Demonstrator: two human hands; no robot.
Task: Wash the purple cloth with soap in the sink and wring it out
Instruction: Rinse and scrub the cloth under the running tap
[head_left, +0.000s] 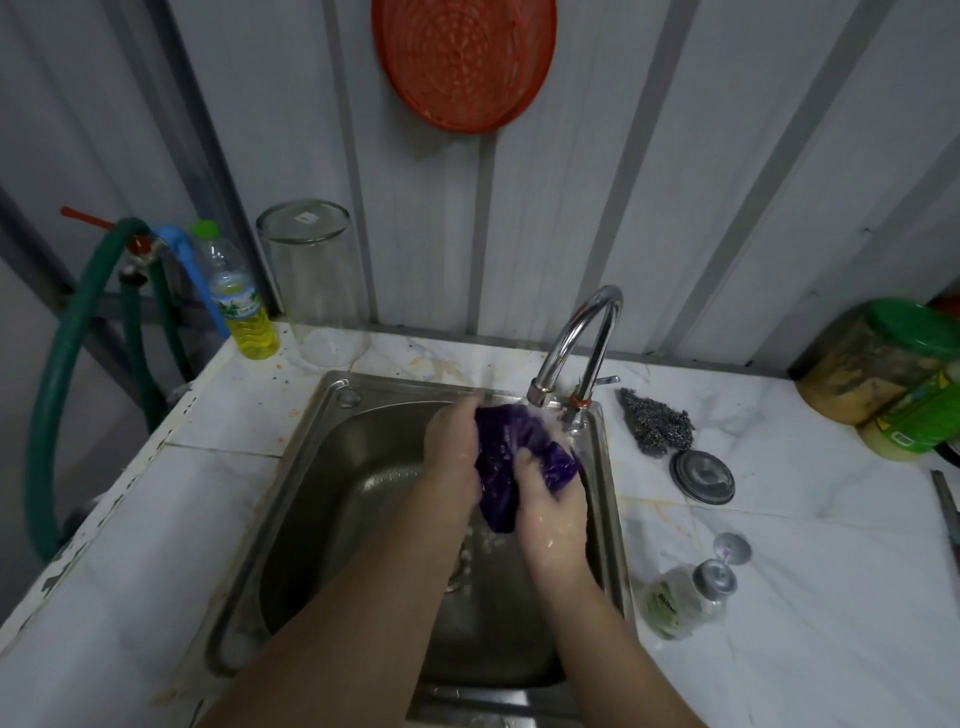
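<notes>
Head view. Corrugated grey metal wall (675, 156) behind a white marble-patterned counter (779, 597), with a steel sink (322, 519) set into it. Red plastic strainer (464, 62) hung high on the wall, clear of the wet work. Chrome faucet (582, 338) arched over the far right corner of the basin, water running from its spout.

Purple cloth (511, 457) bunched over the basin directly under the stream, so that runoff falls into the sink rather than onto the counter. Left hand (454, 447) wrapped over the cloth's left side, fingers curled shut on the fabric. Right hand (550, 514) clamped on the lower right of the bundle, thumb pressed into the folds; both wet and glistening. Opposed grip judged suited to rubbing or squeezing; rinsing stage likely, wringing not yet evident.

Small soap bottle (680, 597) lying on its side on the counter just right of the sink, within reach. Steel wool scourer (657, 423) and round metal drain cover (702, 477) beside the faucet base. Bottle of yellow liquid (244, 312) and upturned clear glass jar (314, 280) at the back left. Green hose (67, 395) looped at the far left. Green-lidded containers (893, 364) at far right.
</notes>
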